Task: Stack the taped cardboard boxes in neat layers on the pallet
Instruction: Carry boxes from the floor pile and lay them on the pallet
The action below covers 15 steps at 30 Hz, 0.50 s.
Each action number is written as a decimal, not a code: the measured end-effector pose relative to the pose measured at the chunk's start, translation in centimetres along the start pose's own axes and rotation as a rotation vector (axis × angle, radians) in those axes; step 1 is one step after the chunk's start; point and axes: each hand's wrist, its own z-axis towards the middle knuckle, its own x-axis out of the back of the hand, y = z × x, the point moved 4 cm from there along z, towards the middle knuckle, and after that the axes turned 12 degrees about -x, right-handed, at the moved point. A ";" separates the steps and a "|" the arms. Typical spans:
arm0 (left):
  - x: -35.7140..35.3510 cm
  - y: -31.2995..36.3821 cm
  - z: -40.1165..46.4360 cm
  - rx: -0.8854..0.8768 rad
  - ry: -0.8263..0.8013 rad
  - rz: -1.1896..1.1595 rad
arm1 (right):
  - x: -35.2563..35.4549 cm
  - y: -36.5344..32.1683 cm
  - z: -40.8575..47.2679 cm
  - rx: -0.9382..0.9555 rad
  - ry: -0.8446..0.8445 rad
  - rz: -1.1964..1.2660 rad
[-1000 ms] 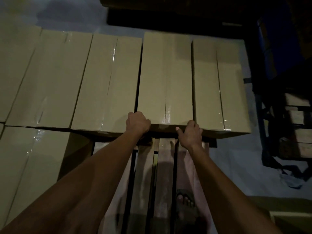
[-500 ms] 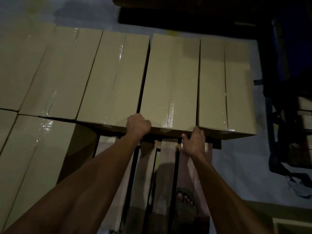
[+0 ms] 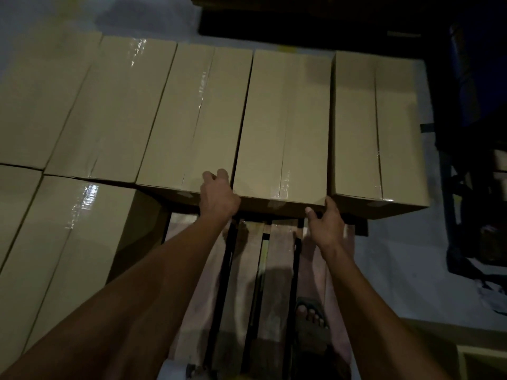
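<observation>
Several long taped cardboard boxes lie side by side in a row on a wooden pallet (image 3: pixel 279 259). My left hand (image 3: pixel 218 197) grips the near left corner of the fourth box (image 3: pixel 285 127), its fingers curled over the top edge into the gap beside the neighbouring box (image 3: pixel 197 116). My right hand (image 3: pixel 326 226) holds the near right corner of that same box, thumb against its front face, fingers reaching into the gap next to the rightmost box (image 3: pixel 375 127). More boxes (image 3: pixel 68 242) fill the near left.
Bare pallet slats with dark gaps run toward me between my arms. A sandalled foot (image 3: pixel 312 322) stands on the slats. Grey floor (image 3: pixel 397 270) lies to the right, with dark pallets and a blue object (image 3: pixel 477 105) at far right. A pale box edge (image 3: pixel 482 360) sits bottom right.
Both hands have stayed on the box's near corners. My left fingers have reached further over the top edge. The view has shifted slightly, so the row sits more to the right.
</observation>
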 end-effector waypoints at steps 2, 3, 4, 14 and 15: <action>0.4 -1.0 0.5 -0.040 0.026 0.056 | -0.4 0.2 0.4 -0.054 0.001 0.102; 0.5 -1.5 0.7 -0.057 0.027 0.069 | -0.6 0.2 0.7 -0.080 0.001 0.129; 0.5 -1.9 0.9 -0.072 0.019 0.067 | -0.7 0.3 1.1 -0.096 0.004 0.141; 0.6 -3.5 0.8 -0.212 0.030 0.060 | -2.3 0.5 2.3 -0.093 0.114 0.197; 0.5 -3.6 0.7 -0.226 0.039 0.062 | -2.3 0.6 2.4 -0.094 0.111 0.197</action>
